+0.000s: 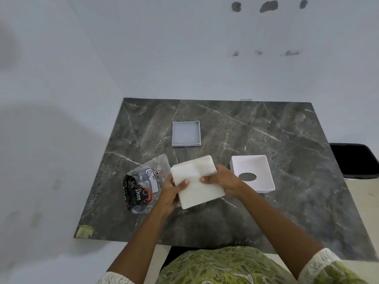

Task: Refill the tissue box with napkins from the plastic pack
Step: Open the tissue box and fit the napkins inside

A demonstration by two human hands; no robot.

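The napkin stack [196, 181], thick, white and square, sits in our two hands just above the dark marble table [287, 140], near its middle and tilted a little so that its far edge points up and to the right. Our left hand [172, 193] clasps the stack's near left side, thumb lying across the top sheet and fingers curled under the edge. Our right hand [221, 180] clasps the right side, thumb pressed on the top sheet, the other fingers wrapped around and hidden behind the stack. On top, one smaller fold of napkin lies slightly askew over the rest.

Just beside the left hand, on the table, lies the plastic pack [143, 185], crumpled and mostly clear, with a black printed band bearing the word "Dove" and a white label. Whether the left hand's wrist touches the pack we cannot tell.

To the right of our hands stands the white tissue box shell [258, 167], turned with its open side up, so we look in at the dark oval slot in its bottom face. It is near the right hand but apart from it. Farther back, well apart from the stack, rests the shallow grey box base [186, 133], open side up.
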